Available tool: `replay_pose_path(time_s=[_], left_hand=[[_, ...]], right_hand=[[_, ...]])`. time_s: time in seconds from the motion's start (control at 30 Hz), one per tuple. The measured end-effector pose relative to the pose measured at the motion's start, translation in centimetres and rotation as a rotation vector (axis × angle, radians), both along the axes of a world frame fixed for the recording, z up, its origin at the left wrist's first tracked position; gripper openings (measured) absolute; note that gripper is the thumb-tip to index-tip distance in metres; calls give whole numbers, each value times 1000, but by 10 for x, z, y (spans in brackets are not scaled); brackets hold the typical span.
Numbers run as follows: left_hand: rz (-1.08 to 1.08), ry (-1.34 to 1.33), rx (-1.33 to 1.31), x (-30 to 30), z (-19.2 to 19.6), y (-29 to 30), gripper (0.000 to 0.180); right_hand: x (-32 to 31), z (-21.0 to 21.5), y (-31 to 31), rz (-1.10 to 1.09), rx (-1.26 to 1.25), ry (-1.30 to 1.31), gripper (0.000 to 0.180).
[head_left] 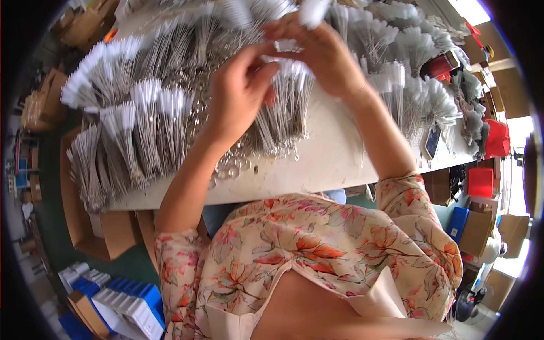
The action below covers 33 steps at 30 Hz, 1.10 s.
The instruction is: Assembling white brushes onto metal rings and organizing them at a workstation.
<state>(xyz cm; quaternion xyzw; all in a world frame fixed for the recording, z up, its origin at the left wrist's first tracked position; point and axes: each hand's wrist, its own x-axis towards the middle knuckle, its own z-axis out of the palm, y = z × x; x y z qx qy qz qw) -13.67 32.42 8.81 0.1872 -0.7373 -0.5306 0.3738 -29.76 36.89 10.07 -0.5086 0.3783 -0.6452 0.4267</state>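
Note:
Over the far middle of the table my two hands meet at the fingertips. My left hand (241,93) is closed, its thumb bent and its fingers curled toward the right. My right hand (326,56) arches over from the right with fingers drawn together, smeared by motion. A blurred white brush head (313,12) overlaps its knuckles; whether the hand holds it is unclear. What the fingers pinch is hidden. Below them stand bundled wire-handled brushes (283,113) with white bristles. Loose metal rings (229,168) lie beside my left forearm.
More brush bundles (144,124) crowd the table's left side, and others (422,93) the right. A phone (432,141) and a dark red spool (441,65) lie at right. Cardboard boxes (107,235) stand below the table's left edge; red bins (480,181) are at far right.

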Motion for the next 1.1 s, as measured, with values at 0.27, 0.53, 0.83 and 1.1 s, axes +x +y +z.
replay_pose_path(time_s=[0.27,0.53,0.83,1.1], left_hand=[[392,223,-581,18,-44,13,8],[161,136,-751,20,-103,66,29],[-11,-46,-393,62,-131,81,23],[-50,-48,-311,71,-129,88,20]], right_hand=[[20,-64,49,-369,33,231,35],[39,-93,83,109,299,-853,16],[7,-72,130,150,585,2182,10],[48,-81,114,282,707,827,11]])
